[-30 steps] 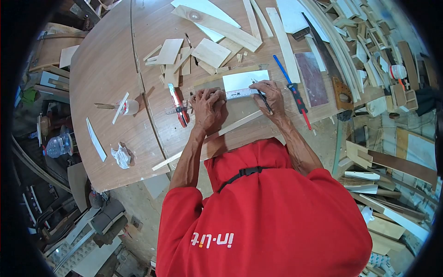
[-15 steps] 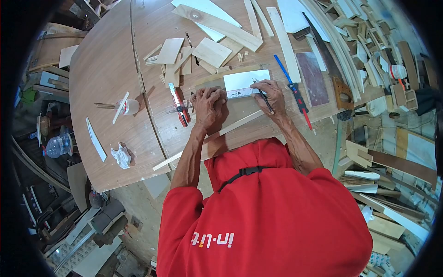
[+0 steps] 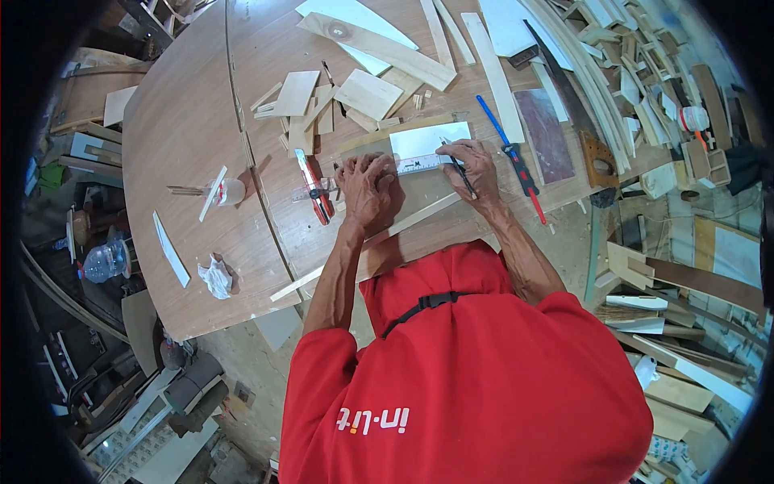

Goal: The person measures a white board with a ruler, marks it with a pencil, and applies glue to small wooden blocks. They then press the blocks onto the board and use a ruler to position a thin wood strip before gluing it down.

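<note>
Since the earlier frame, almost nothing has moved: the view has shifted slightly, while both hands keep their places about the white piece (image 3: 431,137), the landmark here. It lies flat on a grey-brown board (image 3: 411,190) on the counter (image 3: 181,113). Ruler (image 3: 418,164) along its near edge, markings showing.

Left hand (image 3: 367,187): just left of the white piece, palm down, fingers bent and bunched over the ruler's left end; whether it grips or only presses, cannot tell. Right hand (image 3: 474,171): at the white piece's near right corner, fingers closed around a slim dark pen-like tool (image 3: 459,170), upper end leaning toward the person, tip at the white piece's right part. Contact of tip too small to tell.

Around the white piece: red cutter (image 3: 314,189) to the left, past the left hand; blue-and-red tool (image 3: 513,155) to the right; wood offcuts (image 3: 368,94) beyond, to the left; thin wooden strip (image 3: 423,215) on the near side, slanting.
</note>
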`<state>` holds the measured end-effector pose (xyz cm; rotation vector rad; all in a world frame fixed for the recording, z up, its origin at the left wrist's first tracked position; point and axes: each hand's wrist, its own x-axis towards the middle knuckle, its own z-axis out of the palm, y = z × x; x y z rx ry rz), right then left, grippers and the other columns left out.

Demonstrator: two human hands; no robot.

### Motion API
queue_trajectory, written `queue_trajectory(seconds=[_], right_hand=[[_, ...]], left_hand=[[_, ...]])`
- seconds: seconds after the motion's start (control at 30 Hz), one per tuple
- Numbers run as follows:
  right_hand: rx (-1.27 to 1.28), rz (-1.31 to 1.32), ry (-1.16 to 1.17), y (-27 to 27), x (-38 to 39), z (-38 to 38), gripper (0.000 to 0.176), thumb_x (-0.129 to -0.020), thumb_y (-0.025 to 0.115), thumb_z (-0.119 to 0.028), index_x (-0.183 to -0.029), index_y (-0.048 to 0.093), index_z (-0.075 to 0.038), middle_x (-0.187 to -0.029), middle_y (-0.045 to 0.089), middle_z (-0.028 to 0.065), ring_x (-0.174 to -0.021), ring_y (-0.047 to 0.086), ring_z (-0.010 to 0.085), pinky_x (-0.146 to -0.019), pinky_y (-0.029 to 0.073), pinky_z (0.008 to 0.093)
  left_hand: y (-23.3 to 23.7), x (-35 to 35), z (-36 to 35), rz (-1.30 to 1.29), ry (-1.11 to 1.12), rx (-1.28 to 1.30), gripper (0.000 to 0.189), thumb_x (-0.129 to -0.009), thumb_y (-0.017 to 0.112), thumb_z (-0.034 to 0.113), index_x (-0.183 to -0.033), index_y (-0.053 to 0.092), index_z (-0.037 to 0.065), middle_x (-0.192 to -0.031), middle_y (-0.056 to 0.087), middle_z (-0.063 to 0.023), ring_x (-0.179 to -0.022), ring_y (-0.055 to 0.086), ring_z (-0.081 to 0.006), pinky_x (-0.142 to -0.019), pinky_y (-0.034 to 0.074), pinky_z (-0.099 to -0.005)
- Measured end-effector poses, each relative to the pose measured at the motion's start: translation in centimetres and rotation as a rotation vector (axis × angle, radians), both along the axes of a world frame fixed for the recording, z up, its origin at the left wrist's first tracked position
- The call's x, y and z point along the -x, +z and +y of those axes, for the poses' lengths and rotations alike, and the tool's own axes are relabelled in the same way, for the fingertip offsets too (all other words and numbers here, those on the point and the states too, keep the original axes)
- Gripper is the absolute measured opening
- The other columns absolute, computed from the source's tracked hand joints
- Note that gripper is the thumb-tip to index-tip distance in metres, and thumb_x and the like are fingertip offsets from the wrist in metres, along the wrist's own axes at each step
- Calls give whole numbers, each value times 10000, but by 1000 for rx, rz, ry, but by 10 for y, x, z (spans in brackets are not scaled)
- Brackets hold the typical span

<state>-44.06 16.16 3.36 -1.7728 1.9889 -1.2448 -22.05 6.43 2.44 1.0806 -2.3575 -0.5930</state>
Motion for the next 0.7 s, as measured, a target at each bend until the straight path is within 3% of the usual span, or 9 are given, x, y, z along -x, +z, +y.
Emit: queue_trajectory(seconds=[0.2, 0.4, 0.47, 0.6, 0.67, 0.7], right_hand=[[-10, -7, -10, -4, 0, -1, 314, -698, 728, -58, -1002, 715, -137, -952, 714, 26, -999, 607, 229, -873, 469, 383], [13, 13, -12, -1, -2, 0, 287, -719, 727, -66, -1002, 711, -113, -932, 718, 43, -973, 619, 240, -867, 478, 385], [-53, -204, -73, 4, -4, 2, 208, -800, 697, -117, -1005, 701, -78, -906, 717, 75, -954, 633, 257, -854, 490, 385], [95, -196, -141, 10, -7, 8, 175, -877, 641, -181, -981, 692, -49, -859, 707, 103, -899, 654, 271, -804, 507, 381], [-114, -525, -243, 17, -15, 16, 185, -906, 596, -204, -952, 684, -48, -836, 693, 117, -844, 667, 276, -747, 516, 373], [-113, -525, -248, 14, -14, 18, 185, -906, 596, -204, -952, 684, -48, -836, 693, 117, -844, 667, 276, -747, 516, 373]], left_hand=[[11, 5, 7, -72, -110, 45, 384, -784, 657, 198, -1132, 724, 347, -1076, 597, -28, -1086, 492, -291, -957, 277, -501], [7, 4, 6, -148, -159, 120, 348, -835, 611, 238, -1132, 725, 379, -1101, 588, -25, -1094, 493, -282, -974, 276, -509], [9, 4, 6, -176, -166, 149, 367, -848, 600, 218, -1145, 714, 403, -1087, 585, -26, -1085, 500, -281, -954, 299, -495], [13, 7, 5, -205, -171, 127, 351, -828, 616, 248, -1130, 723, 391, -1061, 582, -32, -1079, 495, -274, -953, 291, -496], [9, 5, 2, -207, -182, 141, 349, -828, 614, 250, -1128, 724, 390, -1051, 580, -34, -1065, 499, -272, -947, 294, -493], [8, 5, 1, -211, -190, 153, 348, -827, 613, 252, -1127, 725, 388, -1040, 577, -36, -1052, 503, -270, -941, 298, -490]])
